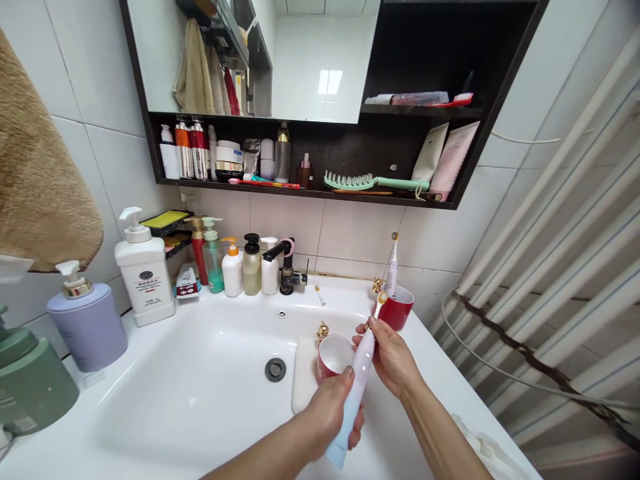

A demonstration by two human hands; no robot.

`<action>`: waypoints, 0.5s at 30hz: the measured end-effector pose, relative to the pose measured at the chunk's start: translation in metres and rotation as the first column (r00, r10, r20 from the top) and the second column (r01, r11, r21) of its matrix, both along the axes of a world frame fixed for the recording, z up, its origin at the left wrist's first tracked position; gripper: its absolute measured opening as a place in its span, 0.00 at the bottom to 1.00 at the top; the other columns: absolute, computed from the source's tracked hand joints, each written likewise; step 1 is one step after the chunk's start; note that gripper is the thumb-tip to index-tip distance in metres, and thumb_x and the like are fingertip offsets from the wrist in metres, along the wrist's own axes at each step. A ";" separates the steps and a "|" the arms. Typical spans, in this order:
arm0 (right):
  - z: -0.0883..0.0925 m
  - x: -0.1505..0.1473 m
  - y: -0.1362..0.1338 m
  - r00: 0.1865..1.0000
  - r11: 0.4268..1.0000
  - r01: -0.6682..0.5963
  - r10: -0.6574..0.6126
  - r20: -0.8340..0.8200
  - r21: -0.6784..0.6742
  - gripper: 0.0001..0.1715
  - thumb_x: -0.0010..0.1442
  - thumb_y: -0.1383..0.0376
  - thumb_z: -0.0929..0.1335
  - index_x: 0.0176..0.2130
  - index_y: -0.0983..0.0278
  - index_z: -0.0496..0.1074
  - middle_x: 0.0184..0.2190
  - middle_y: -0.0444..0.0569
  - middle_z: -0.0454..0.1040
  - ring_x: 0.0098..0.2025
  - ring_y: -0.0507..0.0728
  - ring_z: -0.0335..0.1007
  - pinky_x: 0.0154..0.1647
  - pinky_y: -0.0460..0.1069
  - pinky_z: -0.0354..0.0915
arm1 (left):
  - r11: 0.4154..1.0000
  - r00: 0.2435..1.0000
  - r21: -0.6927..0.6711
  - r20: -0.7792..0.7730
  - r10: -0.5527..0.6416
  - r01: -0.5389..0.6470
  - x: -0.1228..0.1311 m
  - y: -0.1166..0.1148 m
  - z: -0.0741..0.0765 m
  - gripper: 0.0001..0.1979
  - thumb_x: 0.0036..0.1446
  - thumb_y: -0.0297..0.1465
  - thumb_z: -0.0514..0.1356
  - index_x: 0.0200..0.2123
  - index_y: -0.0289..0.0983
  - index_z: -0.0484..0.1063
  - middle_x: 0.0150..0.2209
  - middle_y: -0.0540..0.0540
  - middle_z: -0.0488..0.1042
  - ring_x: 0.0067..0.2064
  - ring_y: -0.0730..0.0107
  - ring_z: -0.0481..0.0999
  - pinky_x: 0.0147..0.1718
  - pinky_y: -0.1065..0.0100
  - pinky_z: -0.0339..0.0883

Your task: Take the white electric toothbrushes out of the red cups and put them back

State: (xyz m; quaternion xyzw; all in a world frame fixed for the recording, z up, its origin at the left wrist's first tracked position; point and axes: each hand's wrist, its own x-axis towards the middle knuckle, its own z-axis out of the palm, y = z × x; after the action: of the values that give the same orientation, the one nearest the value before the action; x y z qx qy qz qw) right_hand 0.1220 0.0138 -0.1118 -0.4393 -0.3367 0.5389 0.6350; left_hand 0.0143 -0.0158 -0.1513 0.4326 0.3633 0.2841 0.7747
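Note:
My left hand (pixel 327 410) is wrapped around the handle of an electric toothbrush (pixel 361 360), pale pink at the top and light blue at the base. The fingers of my right hand (pixel 393 353) pinch its upper end, just under the brush head with yellowish bristles. The toothbrush is tilted over the right side of the white sink (pixel 200 373). Close behind my left hand stands a red cup (pixel 325 369) with a white inside and a gold figure on its handle, partly hidden. It rests on an off-white pad (pixel 303 380).
A second red cup (pixel 400 313) on the back right corner holds another electric toothbrush (pixel 393 273). A loose brush head (pixel 319 295) lies on the ledge near the black faucet (pixel 287 270). Several pump bottles (pixel 233 270) line the back left; a dark cabinet (pixel 360 150) hangs above.

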 end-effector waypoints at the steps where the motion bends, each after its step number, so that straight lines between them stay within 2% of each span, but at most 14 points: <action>1: 0.001 -0.001 -0.001 1.000 1.000 -0.017 0.017 -0.025 0.005 0.10 0.41 0.60 0.65 0.22 0.64 0.60 0.20 0.40 0.65 0.20 0.49 0.63 0.23 0.46 0.62 | 1.000 1.000 -0.008 0.018 -0.012 0.013 -0.001 0.000 0.001 0.27 0.40 0.53 0.37 0.19 0.34 0.56 0.10 0.54 0.56 0.10 0.81 0.54 0.10 0.76 0.46; 5: 0.002 -0.006 0.001 0.998 0.999 -0.036 0.038 -0.055 0.033 0.11 0.42 0.59 0.64 0.23 0.64 0.60 0.18 0.40 0.65 0.20 0.48 0.63 0.23 0.46 0.63 | 1.000 0.999 -0.002 0.041 -0.026 0.027 -0.003 0.003 0.002 0.27 0.40 0.53 0.37 0.20 0.34 0.56 0.10 0.54 0.56 0.10 0.81 0.54 0.10 0.76 0.46; 8: 0.002 -0.012 0.003 0.999 0.997 0.041 -0.040 -0.012 0.071 0.12 0.42 0.58 0.64 0.23 0.65 0.59 0.17 0.41 0.65 0.19 0.49 0.63 0.20 0.46 0.62 | 0.997 0.999 0.076 -0.033 0.036 -0.033 -0.005 0.006 0.002 0.26 0.39 0.53 0.40 0.19 0.34 0.56 0.10 0.54 0.57 0.10 0.82 0.54 0.11 0.76 0.46; 11: 0.001 -0.018 0.005 0.991 0.989 0.125 -0.120 -0.064 0.074 0.14 0.43 0.56 0.62 0.21 0.65 0.58 0.12 0.39 0.62 0.14 0.48 0.60 0.15 0.45 0.60 | 0.992 0.992 0.108 -0.103 0.069 -0.058 -0.007 0.006 0.005 0.25 0.40 0.52 0.43 0.21 0.33 0.57 0.11 0.55 0.58 0.11 0.82 0.55 0.12 0.76 0.46; 15: -0.002 -0.014 0.008 0.987 0.983 0.130 -0.117 -0.107 0.127 0.17 0.42 0.52 0.60 0.19 0.64 0.59 0.10 0.37 0.58 0.13 0.47 0.57 0.17 0.46 0.61 | 0.993 0.986 0.110 -0.165 -0.018 0.037 -0.007 0.009 0.011 0.23 0.44 0.49 0.41 0.23 0.33 0.58 0.10 0.56 0.58 0.13 0.84 0.55 0.14 0.78 0.46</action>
State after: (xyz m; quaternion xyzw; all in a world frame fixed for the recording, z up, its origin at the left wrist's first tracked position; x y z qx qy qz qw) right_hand 0.1082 0.0222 -0.1135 -0.3887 -0.3121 0.4960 0.7110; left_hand 0.0074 -0.0072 -0.1407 0.5023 0.4032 0.2568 0.7206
